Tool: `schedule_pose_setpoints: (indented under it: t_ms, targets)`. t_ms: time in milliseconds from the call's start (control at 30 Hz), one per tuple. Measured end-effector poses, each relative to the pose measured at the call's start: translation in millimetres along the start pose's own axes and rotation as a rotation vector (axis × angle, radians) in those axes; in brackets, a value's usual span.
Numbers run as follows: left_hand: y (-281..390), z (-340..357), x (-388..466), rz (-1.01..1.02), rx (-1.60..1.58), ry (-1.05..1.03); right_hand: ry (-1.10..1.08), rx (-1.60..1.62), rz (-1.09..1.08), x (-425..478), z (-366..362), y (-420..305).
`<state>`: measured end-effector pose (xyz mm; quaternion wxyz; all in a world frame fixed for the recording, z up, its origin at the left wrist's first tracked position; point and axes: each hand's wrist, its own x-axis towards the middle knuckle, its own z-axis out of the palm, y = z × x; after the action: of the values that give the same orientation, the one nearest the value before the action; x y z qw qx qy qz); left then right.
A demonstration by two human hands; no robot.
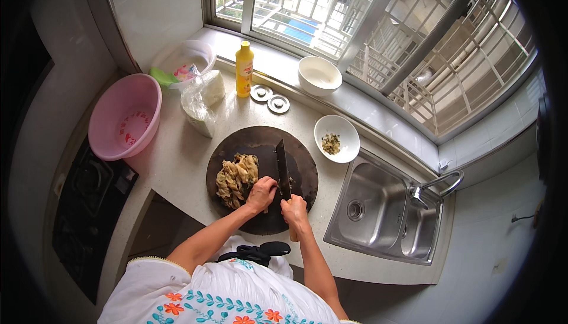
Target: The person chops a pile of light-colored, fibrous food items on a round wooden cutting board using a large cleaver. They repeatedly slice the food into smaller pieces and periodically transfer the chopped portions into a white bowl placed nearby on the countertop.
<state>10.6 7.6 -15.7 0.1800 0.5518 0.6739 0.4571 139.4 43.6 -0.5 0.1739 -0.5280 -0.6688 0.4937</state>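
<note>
A dark round chopping board [266, 140] lies on the counter before me. My right hand [294, 212] grips the wooden handle of a cleaver [282, 164], whose blade stands on edge over the board. Close to the left of the blade is my left hand [262, 194], fingers curled down at the board, beside a heap of pickled leafy greens [237, 177]. What lies under those fingertips is mostly hidden. Small chopped bits lie by the blade. Up and to the right, a white bowl [348, 135] holds chopped greens [331, 143].
A steel sink [377, 200] with a faucet [443, 184] is at the right. Left are a pink basin [148, 124], a plastic bag [197, 102] and a black gas stove [88, 200]. A yellow bottle [244, 73], two metal discs [278, 103] and an empty bowl [319, 75] stand near the window.
</note>
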Motion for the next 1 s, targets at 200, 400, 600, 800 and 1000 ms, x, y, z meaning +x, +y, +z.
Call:
schedule_pose_setpoints:
  t_ms: [200, 400, 600, 800, 1000]
  targets:
    - [7, 4, 7, -0.037, -0.111, 0.104, -0.078, -0.024, 0.13, 6, -6, -38]
    - [-5, 10, 12, 0.112, -0.009, 0.084, -0.175, 0.162, 0.303, -5, -27, -41]
    - [-4, 8, 21, 0.129, 0.083, 0.001, -0.092, 0.205, 0.212, -10, -39, -49]
    - [7, 10, 13, -0.009, 0.057, 0.038, -0.021, 0.059, 0.093, -14, -25, -38]
    - [3, 12, 8, 0.042, 0.098, 0.051, 0.084, -0.248, -0.172, -10, -10, -17]
